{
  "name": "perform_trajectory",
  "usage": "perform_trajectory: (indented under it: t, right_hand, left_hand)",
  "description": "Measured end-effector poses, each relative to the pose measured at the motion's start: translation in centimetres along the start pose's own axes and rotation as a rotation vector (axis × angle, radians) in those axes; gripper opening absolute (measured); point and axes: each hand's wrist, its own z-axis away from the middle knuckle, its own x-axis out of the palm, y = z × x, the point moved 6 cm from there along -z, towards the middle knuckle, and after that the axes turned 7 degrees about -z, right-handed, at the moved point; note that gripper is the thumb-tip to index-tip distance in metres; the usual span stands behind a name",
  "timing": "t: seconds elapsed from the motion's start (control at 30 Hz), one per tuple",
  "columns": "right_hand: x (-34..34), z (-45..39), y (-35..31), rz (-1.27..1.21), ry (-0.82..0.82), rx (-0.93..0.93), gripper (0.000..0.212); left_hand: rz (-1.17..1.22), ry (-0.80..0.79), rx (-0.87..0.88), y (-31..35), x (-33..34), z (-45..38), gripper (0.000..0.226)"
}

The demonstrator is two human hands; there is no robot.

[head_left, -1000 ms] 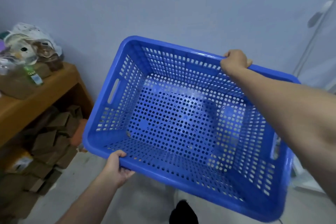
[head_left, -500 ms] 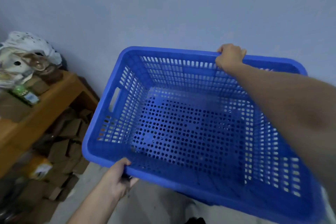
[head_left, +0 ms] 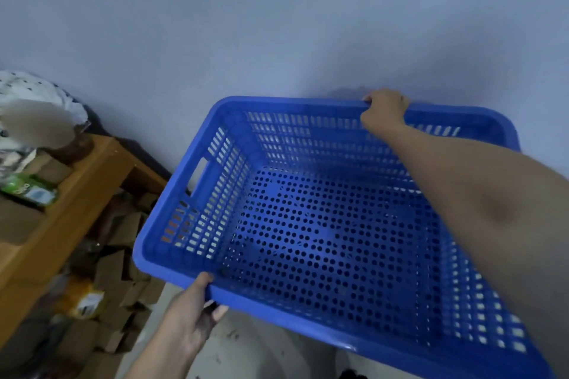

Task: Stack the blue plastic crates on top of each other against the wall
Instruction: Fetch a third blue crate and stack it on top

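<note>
A large blue perforated plastic crate fills the middle and right of the view, empty and held off the floor. My left hand grips its near rim from below at the left corner. My right hand is closed over the far rim, which is close to the pale wall. The crate sits nearly level, with its open top facing me. No other blue crate is visible.
A wooden shelf unit stands at the left against the wall, with bags and a green bottle on top. Several cardboard boxes are piled beneath it. Pale floor shows below the crate.
The crate has moved toward the wall and levelled out, its far rim now near the wall. Both hands keep their grips. The view has shifted right and down.
</note>
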Motion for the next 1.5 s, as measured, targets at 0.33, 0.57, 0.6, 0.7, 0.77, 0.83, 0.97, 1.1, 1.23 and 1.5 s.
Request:
perform_trajectory:
  t: [0.33,0.57,0.6,0.7,0.77,0.83,0.97,1.1,1.23,1.5]
  right_hand:
    - [-0.3,7.7,2.4,-0.034,0.090,-0.035,0.060]
    - [-4.8,20.8,11.0,0.181,0.213,0.278,0.064]
    - [-5.0,22.6,11.5,0.214,0.206,0.288,0.065]
    - [-5.1,26.7,11.8,0.227,0.195,0.320,0.078]
    - [-5.8,29.1,11.5,0.191,0.271,0.359,0.075]
    - [-6.6,31.7,12.5,0.115,0.288,0.475,0.069]
    - [-7.1,36.2,14.7,-0.013,0.255,0.701,0.041]
    - [-6.3,37.8,14.9,-0.133,0.385,0.782,0.034]
    - [-6.2,38.2,14.5,-0.242,0.490,0.858,0.032]
    - [-5.7,40.7,15.0,-0.382,0.540,0.869,0.017]
  left_hand:
    - [-0.564,-0.126,0.028,1.1,-2.2,-0.6,0.039]
    - [-1.214,-0.542,0.315,1.5,-3.3,2.5,0.034]
    - [-1.165,-0.584,0.483,3.5,-2.6,2.7,0.025]
    - [-1.139,-0.333,1.100,10.9,-1.3,0.3,0.004]
    - [-1.299,-0.065,1.371,14.3,-0.8,-3.1,0.034]
    - [-1.502,0.112,1.301,16.2,-1.0,-7.6,0.059]
    - [-1.512,0.022,1.114,17.1,-1.8,-10.7,0.033]
    - [-1.419,0.013,1.060,17.3,-2.2,-10.4,0.026]
    - [-1.361,0.005,1.057,17.4,-2.1,-9.8,0.028]
    - [-1.366,0.014,1.051,17.3,-3.7,-9.2,0.028]
